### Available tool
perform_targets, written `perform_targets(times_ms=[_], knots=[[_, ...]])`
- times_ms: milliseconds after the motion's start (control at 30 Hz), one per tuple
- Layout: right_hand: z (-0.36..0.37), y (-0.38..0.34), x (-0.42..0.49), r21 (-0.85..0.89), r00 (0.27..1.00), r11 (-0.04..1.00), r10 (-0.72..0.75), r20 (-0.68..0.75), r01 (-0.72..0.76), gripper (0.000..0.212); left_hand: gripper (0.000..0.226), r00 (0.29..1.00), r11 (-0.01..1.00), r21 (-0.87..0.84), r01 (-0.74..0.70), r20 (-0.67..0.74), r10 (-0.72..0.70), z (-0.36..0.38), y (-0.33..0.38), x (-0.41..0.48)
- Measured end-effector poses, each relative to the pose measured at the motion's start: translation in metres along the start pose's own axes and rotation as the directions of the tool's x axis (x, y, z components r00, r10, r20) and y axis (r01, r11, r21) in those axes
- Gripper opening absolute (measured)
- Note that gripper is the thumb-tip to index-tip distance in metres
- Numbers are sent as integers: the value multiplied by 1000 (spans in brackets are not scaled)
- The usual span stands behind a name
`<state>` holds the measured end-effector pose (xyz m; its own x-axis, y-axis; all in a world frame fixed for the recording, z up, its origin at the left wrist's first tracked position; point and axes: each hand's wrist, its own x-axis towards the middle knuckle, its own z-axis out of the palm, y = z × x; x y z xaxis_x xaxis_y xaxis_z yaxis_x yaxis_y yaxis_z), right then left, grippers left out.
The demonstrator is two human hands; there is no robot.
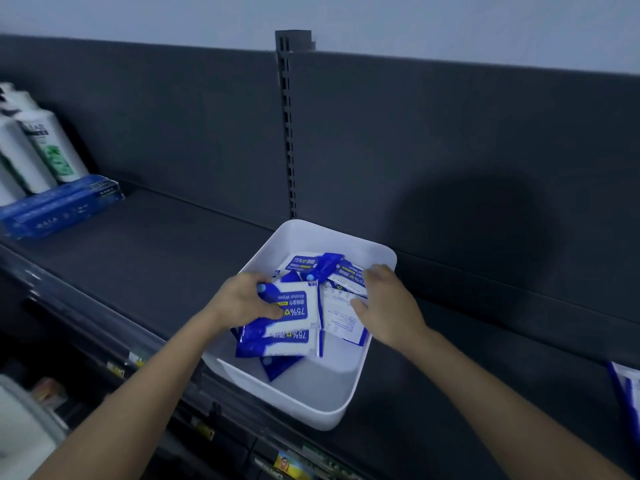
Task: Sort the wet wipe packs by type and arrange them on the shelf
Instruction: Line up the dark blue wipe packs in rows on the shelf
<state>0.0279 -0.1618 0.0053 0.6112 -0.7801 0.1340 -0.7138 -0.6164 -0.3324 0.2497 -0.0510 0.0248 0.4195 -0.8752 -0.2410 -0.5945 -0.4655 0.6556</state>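
A white plastic bin [311, 393] stands on the dark shelf [156, 258] and holds several blue-and-white alcohol wipe packs. My left hand [242, 301] grips the top front pack [294, 306], thumb across its face, with another like pack [280, 344] stacked under it. My right hand [388, 306] reaches into the bin's right side, with its thumb on a pack that lies back-side up [339, 317] and its fingers curled over a pack behind [346, 275]. More packs [304, 265] lie at the back of the bin.
White shampoo bottles [41, 150] stand on flat blue boxes [59, 206] at the shelf's far left. A slotted upright post [287, 133] divides the dark back panel. One more blue-and-white pack [627, 393] shows at the right edge. A lower shelf with goods runs below.
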Motion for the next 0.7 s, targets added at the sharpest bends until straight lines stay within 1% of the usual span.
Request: perform_targets(times_ms=[67,100,133,167,200,233,267,333,400,467,567,700], knots=[[-9,-6,20,-13,987,999,-42,156,45,35,27,992,1000,-16,-5,-125,3,-1,-1,-5],[-9,-10,28,-19,976,997,-65,210,70,41,26,983,999,-37,-14,-183,7,0,-1,-8],[-8,-14,35,-33,960,994,-93,264,106,53,26,972,997,-67,-27,-237,10,1,-2,-10],[-6,-18,41,-60,933,989,-108,343,136,75,25,958,994,-100,-39,-285,9,3,-3,-12],[-2,-21,44,-97,894,984,-95,438,152,100,25,943,991,-125,-53,-333,8,5,-5,-14],[1,-24,46,-141,849,979,-53,525,148,120,24,923,989,-128,-72,-384,17,7,-6,-15],[5,-26,49,-173,813,975,-13,582,139,132,24,900,990,-109,-93,-434,37,8,-7,-14],[15,-28,53,-225,779,965,37,626,135,141,24,857,989,-76,-123,-511,67,10,-9,-12],[25,-31,57,-276,780,950,63,622,144,142,24,836,984,-112,-139,-546,56,7,-11,-12],[27,-33,62,-303,810,940,53,584,158,137,23,836,973,-180,-142,-548,21,4,-11,-12],[20,-33,68,-277,841,943,-6,541,185,116,22,832,956,-246,-161,-555,-2,3,-10,-13],[10,-35,70,-195,862,973,-10,507,126,87,23,826,928,-332,-169,-561,-51,1,-8,-15]])
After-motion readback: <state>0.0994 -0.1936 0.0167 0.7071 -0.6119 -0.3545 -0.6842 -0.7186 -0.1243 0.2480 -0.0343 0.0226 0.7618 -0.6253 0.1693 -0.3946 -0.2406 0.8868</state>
